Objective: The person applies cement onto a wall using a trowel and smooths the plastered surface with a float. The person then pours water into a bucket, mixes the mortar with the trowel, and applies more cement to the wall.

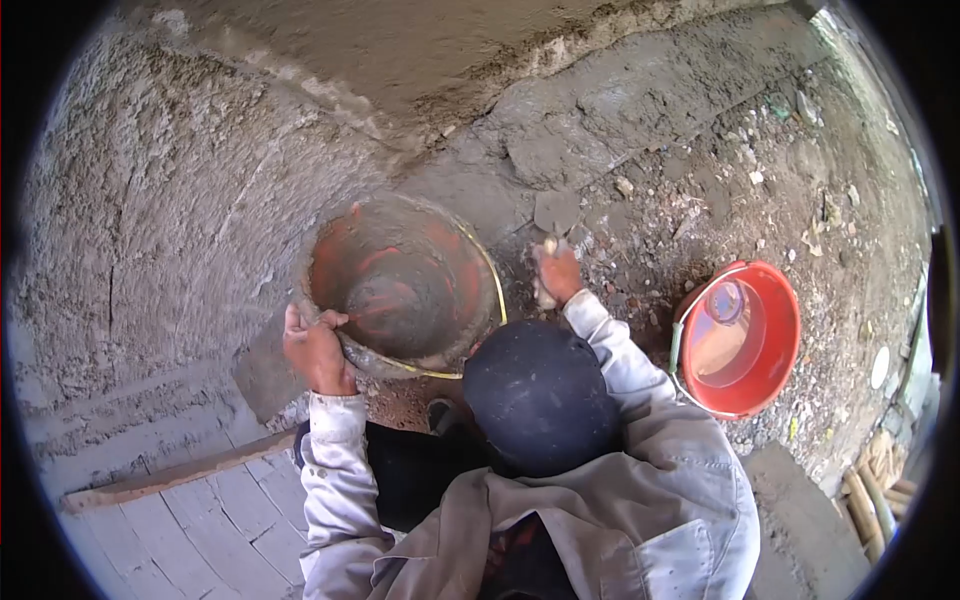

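Observation:
My left hand (318, 350) grips the near left rim of a mortar-smeared orange bucket (400, 290), its fingers bent over the edge. The bucket is tipped so that its inside shows, with grey mortar coating the walls and bottom. A yellow handle (497, 285) hangs round its right side. Right of the bucket, my right hand (558, 272) is closed around the handle of a trowel (556, 212), whose grey blade points away over the ground by the wet mortar.
An orange-red bucket (752, 340) with cloudy water and a clear round item stands at the right. Rough plastered wall (150, 200) rises at the left. Wet mortar (640, 95) lies along the wall base. Bricks (200, 530) and a wooden strip (180, 472) are lower left.

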Motion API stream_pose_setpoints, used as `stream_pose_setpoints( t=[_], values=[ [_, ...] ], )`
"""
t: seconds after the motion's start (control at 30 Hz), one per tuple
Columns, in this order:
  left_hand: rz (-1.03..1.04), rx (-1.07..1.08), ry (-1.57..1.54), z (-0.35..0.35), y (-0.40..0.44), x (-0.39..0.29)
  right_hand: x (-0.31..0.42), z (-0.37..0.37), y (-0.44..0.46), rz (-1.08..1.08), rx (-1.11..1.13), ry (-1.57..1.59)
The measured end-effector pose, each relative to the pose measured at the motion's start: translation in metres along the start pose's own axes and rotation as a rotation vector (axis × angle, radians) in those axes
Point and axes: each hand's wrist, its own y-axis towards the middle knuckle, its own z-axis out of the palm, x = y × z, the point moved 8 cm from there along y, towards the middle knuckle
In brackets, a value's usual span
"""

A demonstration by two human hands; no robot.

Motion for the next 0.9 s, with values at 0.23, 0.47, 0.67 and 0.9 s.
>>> stream_pose_setpoints(
  t=[0.23, 0.47, 0.67, 0.9],
  values=[
    [0.007, -0.052, -0.012, -0.006, 0.006, 0.042, 0.033, 0.021, 0.109, -0.044, 0.271, 0.333],
    [-0.001, -0.094, -0.075, 0.012, -0.003, 0.028, 0.067, 0.024, 0.009, -0.08, 0.298, 0.108],
    [-0.003, 0.016, -0.091, 0.046, 0.013, 0.048, 0.153, 0.054, -0.094, -0.667, 0.401, -0.799],
    [-0.129, -0.102, -0.167, 0.018, 0.019, 0.064, 0.062, 0.004, 0.004, -0.031, 0.103, 0.109]
  ],
)
